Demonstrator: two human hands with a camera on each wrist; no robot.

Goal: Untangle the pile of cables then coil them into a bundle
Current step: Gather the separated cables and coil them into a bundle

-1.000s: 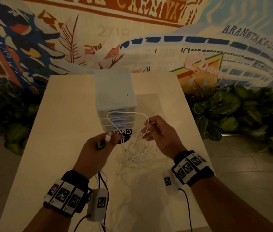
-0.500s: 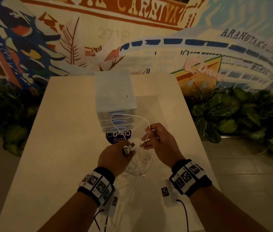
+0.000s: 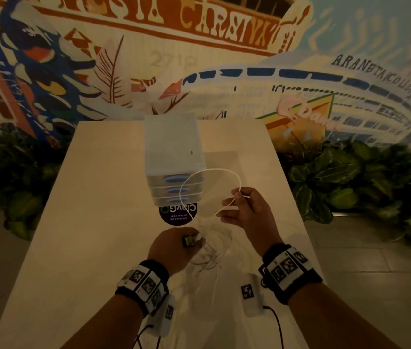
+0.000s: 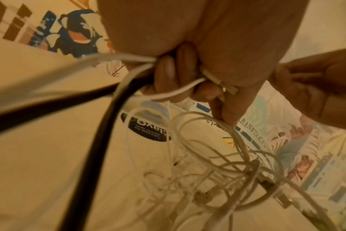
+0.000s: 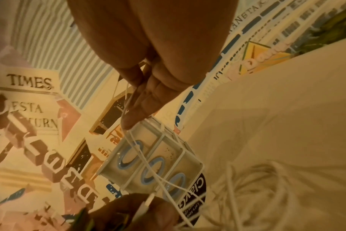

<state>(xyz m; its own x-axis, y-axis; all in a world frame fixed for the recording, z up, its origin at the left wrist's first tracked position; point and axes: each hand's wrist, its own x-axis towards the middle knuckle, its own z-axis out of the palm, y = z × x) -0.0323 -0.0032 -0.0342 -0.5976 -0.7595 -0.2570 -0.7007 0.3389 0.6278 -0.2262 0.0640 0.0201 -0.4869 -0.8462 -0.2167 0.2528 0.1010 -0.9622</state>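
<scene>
Now the left hand, gripping a plug, has dropped near the pile on the table while the right hand, pinching a cable, has drawn a wider loop, so one cable looks nearly free.

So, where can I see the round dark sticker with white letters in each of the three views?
Head: the sticker lies on the table at picture centre, just in front of the drawer box.
Left wrist: the sticker sits at mid-picture, behind the cable loops, partly covered.
Right wrist: the sticker is low, right of centre, crossed by white cable.
Shared landmark: the drawer box with blue oval handles, directly next to it in every view.
</scene>
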